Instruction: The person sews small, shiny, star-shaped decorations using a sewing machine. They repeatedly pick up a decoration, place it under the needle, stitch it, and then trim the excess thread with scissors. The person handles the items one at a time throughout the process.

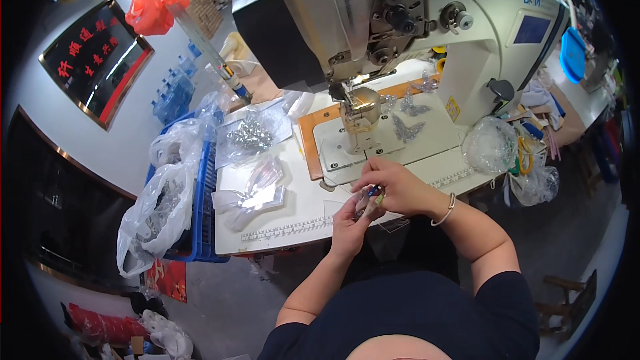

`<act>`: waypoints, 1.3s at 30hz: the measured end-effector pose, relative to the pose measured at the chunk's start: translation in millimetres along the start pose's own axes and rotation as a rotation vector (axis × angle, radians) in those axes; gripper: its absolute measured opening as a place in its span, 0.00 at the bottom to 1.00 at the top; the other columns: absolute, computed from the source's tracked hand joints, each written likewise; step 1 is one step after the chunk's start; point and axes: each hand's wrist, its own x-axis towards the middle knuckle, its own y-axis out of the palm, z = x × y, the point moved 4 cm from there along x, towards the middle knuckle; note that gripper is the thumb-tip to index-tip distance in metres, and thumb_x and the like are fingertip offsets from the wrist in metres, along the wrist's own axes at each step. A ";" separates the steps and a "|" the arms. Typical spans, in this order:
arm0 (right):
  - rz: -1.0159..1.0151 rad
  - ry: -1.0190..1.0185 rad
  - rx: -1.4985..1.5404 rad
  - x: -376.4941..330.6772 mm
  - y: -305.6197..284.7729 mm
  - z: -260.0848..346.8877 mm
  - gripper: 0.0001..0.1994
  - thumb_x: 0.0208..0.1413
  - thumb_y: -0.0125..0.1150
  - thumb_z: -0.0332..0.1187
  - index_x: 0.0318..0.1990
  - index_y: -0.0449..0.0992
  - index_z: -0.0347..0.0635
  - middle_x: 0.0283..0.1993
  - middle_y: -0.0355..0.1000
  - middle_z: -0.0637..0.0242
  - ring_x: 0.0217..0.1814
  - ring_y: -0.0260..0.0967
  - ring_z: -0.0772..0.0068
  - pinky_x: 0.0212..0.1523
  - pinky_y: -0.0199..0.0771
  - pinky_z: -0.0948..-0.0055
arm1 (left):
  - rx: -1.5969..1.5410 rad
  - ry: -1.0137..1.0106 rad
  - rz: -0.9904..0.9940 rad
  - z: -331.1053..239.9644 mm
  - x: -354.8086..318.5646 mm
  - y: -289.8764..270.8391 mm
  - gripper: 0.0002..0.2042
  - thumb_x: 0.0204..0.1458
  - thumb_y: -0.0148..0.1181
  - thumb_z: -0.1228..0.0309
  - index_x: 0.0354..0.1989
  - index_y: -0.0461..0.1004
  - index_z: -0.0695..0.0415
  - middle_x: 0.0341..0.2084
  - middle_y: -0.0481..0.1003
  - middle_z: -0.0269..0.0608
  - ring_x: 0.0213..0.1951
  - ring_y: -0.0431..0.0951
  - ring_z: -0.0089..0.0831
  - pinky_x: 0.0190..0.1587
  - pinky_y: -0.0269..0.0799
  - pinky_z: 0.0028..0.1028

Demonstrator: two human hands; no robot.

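Note:
My left hand (349, 228) and my right hand (401, 191) meet just above the front edge of the white sewing table (303, 223). Between their closed fingers is a small blue and pale-green item (374, 195), mostly covered, so its kind is unclear. Whatever else the left fingers pinch is hidden. Beyond the hands stands the sewing machine (477, 23), its needle and presser-foot area (357, 103) over the raised post. Glittery silver butterfly shapes (408, 129) lie on the machine bed to the right of the post.
Left on the table are a pile of silver pieces (252, 132) and shiny translucent pieces (257, 193). A blue crate (205, 210) with plastic bags (160, 210) adjoins the left edge. At right sit a clear bag (492, 145) and yellow-handled scissors (525, 159).

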 end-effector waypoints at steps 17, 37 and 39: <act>-0.094 0.242 -0.009 -6.4 11.5 -28.1 0.08 0.42 0.63 0.27 0.32 0.75 0.37 0.27 0.73 0.58 0.29 0.72 0.64 0.33 0.71 0.71 | -0.532 -0.163 0.058 -1.0 0.8 1.6 0.22 0.62 0.35 0.63 0.62 0.53 0.59 0.56 0.62 0.40 0.57 0.62 0.31 0.59 0.56 0.34; -0.147 0.064 -0.178 0.1 17.7 -26.1 0.05 0.36 0.63 0.26 0.25 0.75 0.40 0.28 0.68 0.62 0.31 0.68 0.57 0.33 0.70 0.65 | -0.645 -0.180 -0.029 9.7 -3.9 -4.6 0.20 0.58 0.38 0.67 0.57 0.56 0.62 0.54 0.64 0.47 0.56 0.64 0.39 0.59 0.60 0.41; -0.124 0.091 -0.131 0.0 18.5 -24.5 0.06 0.36 0.62 0.25 0.26 0.75 0.39 0.28 0.68 0.62 0.32 0.69 0.58 0.34 0.69 0.66 | -0.701 -0.176 -0.035 7.4 -3.3 -2.5 0.21 0.59 0.34 0.65 0.58 0.56 0.63 0.54 0.63 0.48 0.57 0.64 0.40 0.59 0.59 0.42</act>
